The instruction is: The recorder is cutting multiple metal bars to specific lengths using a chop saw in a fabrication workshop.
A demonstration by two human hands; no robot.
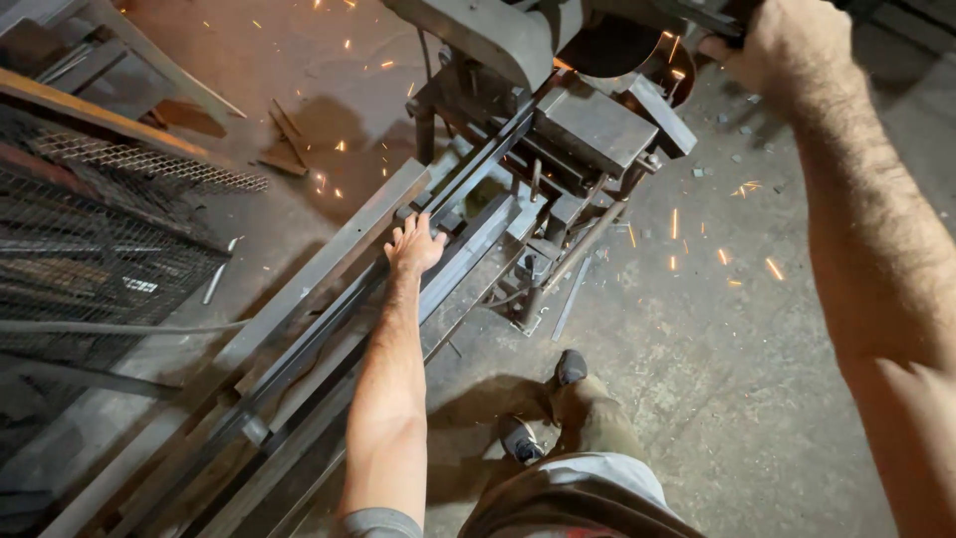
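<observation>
Bare hairy forearms, grey short sleeve (pixel 376 522), olive trousers (pixel 590 423), dark shoes (pixel 520 439)

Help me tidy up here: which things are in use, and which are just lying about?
In use: left hand on steel bar; right hand on saw handle; chop saw.
Lying about: mesh panels, offcuts on floor.

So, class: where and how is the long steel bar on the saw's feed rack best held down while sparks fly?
Hold the steel bar well back from the saw, as the left hand does: palm flat on its top face, coming from the near side. The bar lies level along the rack, and the sparks fall beyond the saw.
</observation>
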